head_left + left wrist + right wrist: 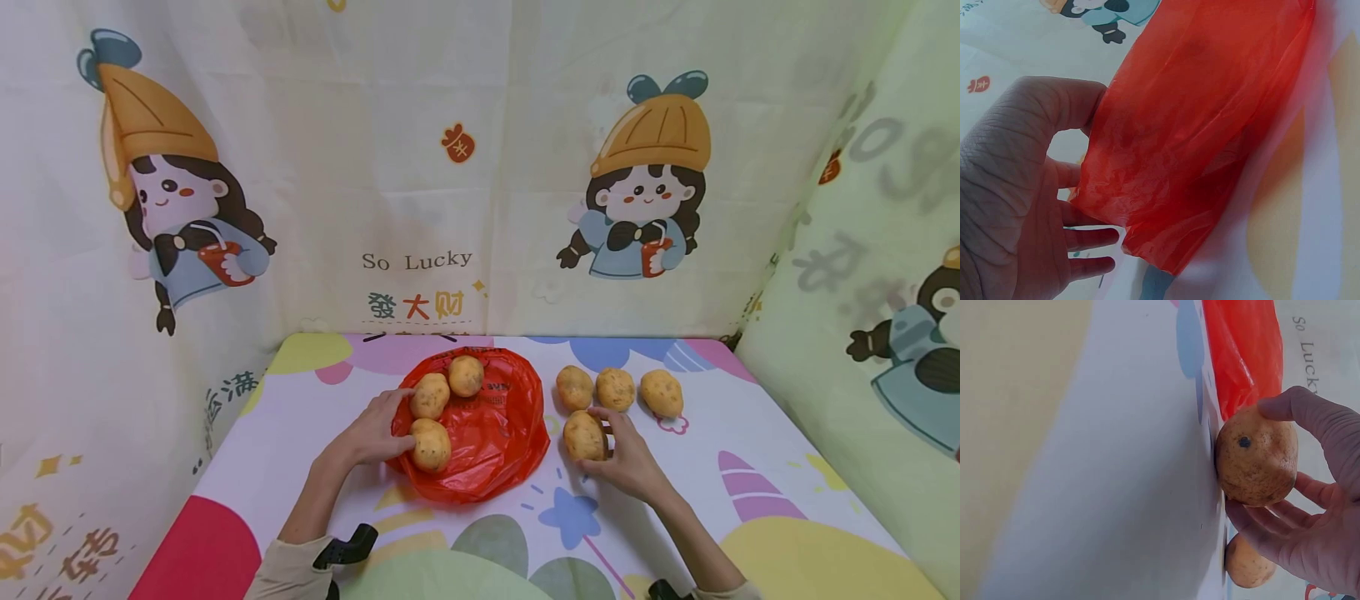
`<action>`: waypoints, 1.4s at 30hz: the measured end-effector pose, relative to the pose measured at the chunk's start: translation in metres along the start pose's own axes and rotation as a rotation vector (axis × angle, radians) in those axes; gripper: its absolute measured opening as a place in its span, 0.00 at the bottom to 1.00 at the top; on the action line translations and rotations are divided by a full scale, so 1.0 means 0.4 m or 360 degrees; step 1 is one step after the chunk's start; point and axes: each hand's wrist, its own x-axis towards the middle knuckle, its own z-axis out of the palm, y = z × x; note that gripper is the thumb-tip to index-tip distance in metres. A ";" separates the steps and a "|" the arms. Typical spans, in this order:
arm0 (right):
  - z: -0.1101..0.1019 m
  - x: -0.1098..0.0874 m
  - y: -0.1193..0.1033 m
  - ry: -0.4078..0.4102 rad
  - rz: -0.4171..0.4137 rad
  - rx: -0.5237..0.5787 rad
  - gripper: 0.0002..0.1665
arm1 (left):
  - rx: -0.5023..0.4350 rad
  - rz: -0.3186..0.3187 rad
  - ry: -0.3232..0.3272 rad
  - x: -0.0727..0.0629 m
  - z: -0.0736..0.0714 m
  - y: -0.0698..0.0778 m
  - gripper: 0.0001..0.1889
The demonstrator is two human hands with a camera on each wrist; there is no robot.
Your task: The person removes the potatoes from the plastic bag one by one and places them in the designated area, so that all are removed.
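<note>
A red plastic bag lies spread open on the table, its rim forming a rough circle. Inside it are three potatoes: one at the back, one at the left and one at the front left. My left hand holds the bag's left rim, thumb hooked over the edge in the left wrist view. To the right of the bag, my right hand grips another potato between thumb and fingers, low at the tabletop. A dark spot marks that potato's skin.
Three more potatoes sit in a row behind my right hand: a left one, a middle one and a right one. A patterned cloth covers the table. Printed curtains hang behind and at both sides.
</note>
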 end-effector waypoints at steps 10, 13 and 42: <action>0.001 0.001 0.001 -0.0012 0.0010 0.0056 0.47 | 0.0004 0.0002 0.0002 0.001 0.000 0.001 0.44; 0.001 0.000 -0.003 0.0005 -0.0013 0.0050 0.47 | 0.0006 0.0003 0.0002 0.001 0.000 0.001 0.44; 0.044 0.018 -0.135 0.0050 -0.0063 0.0190 0.46 | 0.0020 -0.0025 -0.0005 0.000 -0.002 0.006 0.44</action>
